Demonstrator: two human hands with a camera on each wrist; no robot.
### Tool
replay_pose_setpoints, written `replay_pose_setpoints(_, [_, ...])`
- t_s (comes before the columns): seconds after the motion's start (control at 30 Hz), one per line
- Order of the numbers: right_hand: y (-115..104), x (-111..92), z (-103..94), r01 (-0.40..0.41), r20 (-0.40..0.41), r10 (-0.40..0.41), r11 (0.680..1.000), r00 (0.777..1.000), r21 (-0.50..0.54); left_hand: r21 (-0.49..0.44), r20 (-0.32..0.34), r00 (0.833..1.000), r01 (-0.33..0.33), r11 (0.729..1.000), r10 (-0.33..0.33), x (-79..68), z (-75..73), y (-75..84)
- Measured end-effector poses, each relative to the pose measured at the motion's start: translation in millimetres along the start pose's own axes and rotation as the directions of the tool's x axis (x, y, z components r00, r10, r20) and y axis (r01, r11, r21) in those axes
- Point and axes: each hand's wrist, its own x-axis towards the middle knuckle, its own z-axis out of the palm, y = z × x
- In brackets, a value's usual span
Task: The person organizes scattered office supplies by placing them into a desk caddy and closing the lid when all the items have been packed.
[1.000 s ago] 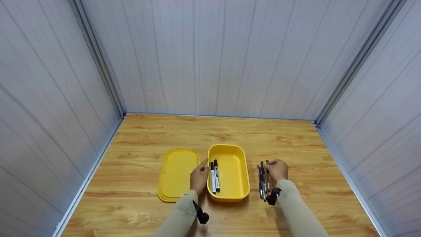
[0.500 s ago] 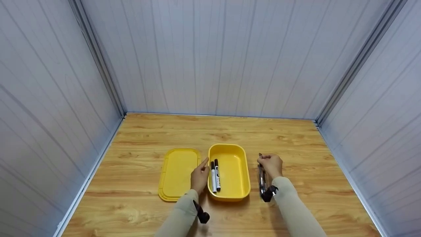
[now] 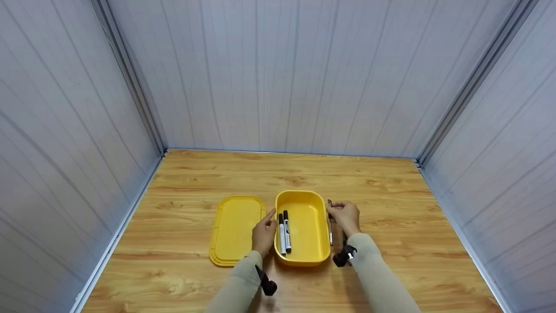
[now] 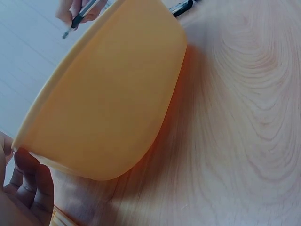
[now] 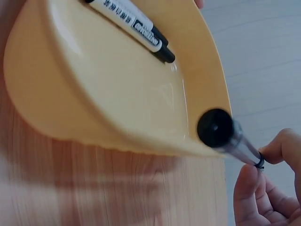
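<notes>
Yellow box, left hand at its side, finger and thumb apart; right hand, grip pinched on a pen alongside; mid-loading, I reckon, so lift over next.

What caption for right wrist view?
Right hand pinches black-ended pen beside yellow plastic box holding two white black-capped markers.

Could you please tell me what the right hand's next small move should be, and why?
Probably ease the pen leftward over the yellow box's rim: the right hand pinches it just off that box's right side, two markers already lie inside, and the left hand touches the opposite side.
</notes>
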Motion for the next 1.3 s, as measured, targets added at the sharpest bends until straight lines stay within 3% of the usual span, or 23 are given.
replay_pose_setpoints(0.17, [-4, -3, 14.7, -0.028, 0.027, 0.027, 0.998, 0.999, 0.057, -0.005, 0.006, 1.0, -0.009, 1.0, 0.009, 0.1, -0.7, 0.3])
replay_pose_setpoints(0.47, [-10, -8, 40.1, -0.019, 0.057, 0.018, 0.999, 0.998, 0.032, -0.002, 0.009, 1.0, -0.024, 1.0, 0.024, -0.3, -1.1, -0.6])
replay_pose_setpoints(0.93, [-16, -18, 68.6, 0.021, 0.128, -0.031, 0.997, 0.991, 0.079, 0.005, 0.007, 1.0, -0.028, 1.0, 0.028, 1.3, -2.4, -1.0])
replay_pose_setpoints(1.3, [-15, -19, 85.1, -0.006, 0.172, -0.007, 0.997, 0.985, 0.073, -0.004, 0.013, 1.0, -0.01, 1.0, 0.01, 0.6, -2.3, 0.2])
